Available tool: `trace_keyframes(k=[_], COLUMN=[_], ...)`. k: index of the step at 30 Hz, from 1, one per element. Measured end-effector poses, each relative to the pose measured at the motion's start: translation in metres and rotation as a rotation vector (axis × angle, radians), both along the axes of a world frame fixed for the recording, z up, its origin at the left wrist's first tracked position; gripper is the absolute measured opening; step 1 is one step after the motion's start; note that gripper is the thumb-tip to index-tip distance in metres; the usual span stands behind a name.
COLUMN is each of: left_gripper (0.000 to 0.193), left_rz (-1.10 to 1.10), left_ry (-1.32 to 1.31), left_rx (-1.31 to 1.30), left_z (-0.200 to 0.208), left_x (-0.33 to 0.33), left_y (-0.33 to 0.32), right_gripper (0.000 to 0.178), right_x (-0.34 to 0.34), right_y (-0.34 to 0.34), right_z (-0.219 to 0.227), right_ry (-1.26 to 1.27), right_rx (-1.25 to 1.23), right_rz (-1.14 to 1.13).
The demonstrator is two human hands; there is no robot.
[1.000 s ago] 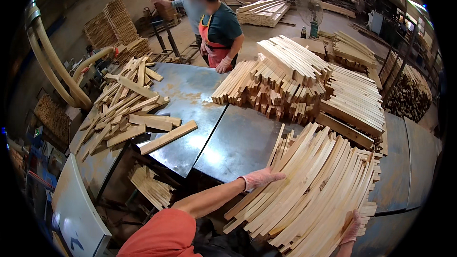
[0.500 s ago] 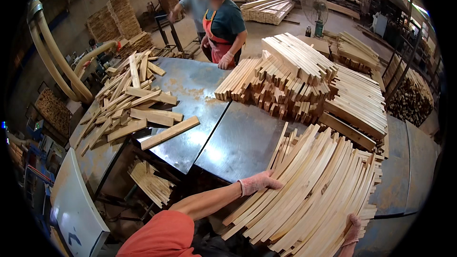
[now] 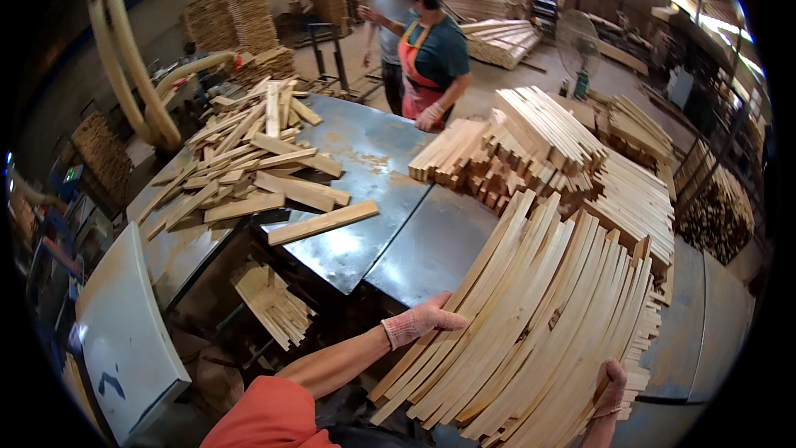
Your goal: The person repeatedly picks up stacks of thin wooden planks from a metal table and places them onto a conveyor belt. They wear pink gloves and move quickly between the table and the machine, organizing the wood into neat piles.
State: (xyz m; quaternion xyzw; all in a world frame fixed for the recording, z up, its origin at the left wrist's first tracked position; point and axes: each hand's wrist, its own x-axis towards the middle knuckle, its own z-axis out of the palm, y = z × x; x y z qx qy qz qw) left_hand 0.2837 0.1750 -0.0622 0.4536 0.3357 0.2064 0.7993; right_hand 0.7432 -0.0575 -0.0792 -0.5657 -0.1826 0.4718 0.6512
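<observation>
A wide row of long pale wooden strips [image 3: 531, 323] lies before me at the lower right, side by side, their far ends overlapping the stacks behind in the picture. My left hand [image 3: 424, 319], in a pinkish knit glove, presses its left edge, thumb over the outer strip; its other fingers are partly hidden. On the opposite edge my right hand [image 3: 611, 387], gloved alike, wraps round the outermost strips. Together they squeeze the row between them. More strip ends [image 3: 643, 348] show beyond its right side.
Stacked strips [image 3: 547, 133] stand behind the row on the metal table [image 3: 431, 241]. Loose boards [image 3: 249, 166] are heaped at the left. A white panel [image 3: 133, 340] rises at the lower left. A co-worker in a red apron [image 3: 414, 75] stands across the table, another person [image 3: 388, 25] behind.
The row of strips is raised at its far end, now covering the small strips behind it and the front of the stacks. Both hands keep their hold. The view has shifted a little.
</observation>
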Motion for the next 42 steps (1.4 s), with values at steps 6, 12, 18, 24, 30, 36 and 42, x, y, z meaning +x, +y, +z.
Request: trace_keyframes(k=[6,12,18,24,30,36,42], left_gripper=[0.098,0.093,0.084,0.075,0.067,0.057,0.056], left_rz=[0.236,0.553,0.837,1.246,1.526,1.676,1.709], left_ry=[-0.023,-0.017,-0.05,0.028,0.081,0.08,-0.181], left_rx=[0.123,0.275,0.334,0.245,0.159,0.032,-0.103], left_z=[0.011,0.014,0.037,0.057,0.015,-0.04,-0.052], left_x=[-0.121,-0.273,-0.43,-0.534,-0.618,-0.695,-0.786], left_y=[-0.052,-0.165,-0.351,-0.528,-0.664,-0.758,-0.784], right_gripper=[0.017,0.02,0.013,0.059,0.064,0.022,0.042], right_x=[-0.093,-0.232,-0.428,-0.631,-0.807,-0.952,-1.083], right_y=[0.052,0.099,0.069,0.026,-0.01,-0.042,-0.07], right_z=[0.041,0.052,0.085,0.074,0.05,0.01,-0.017], right_ry=[-0.006,-0.019,-0.12,0.079,0.109,-0.146,-0.072], right_rx=[0.124,0.251,0.261,0.128,0.071,-0.01,-0.12], right_rz=[0.228,0.394,0.869,1.214,1.536,1.653,1.698])
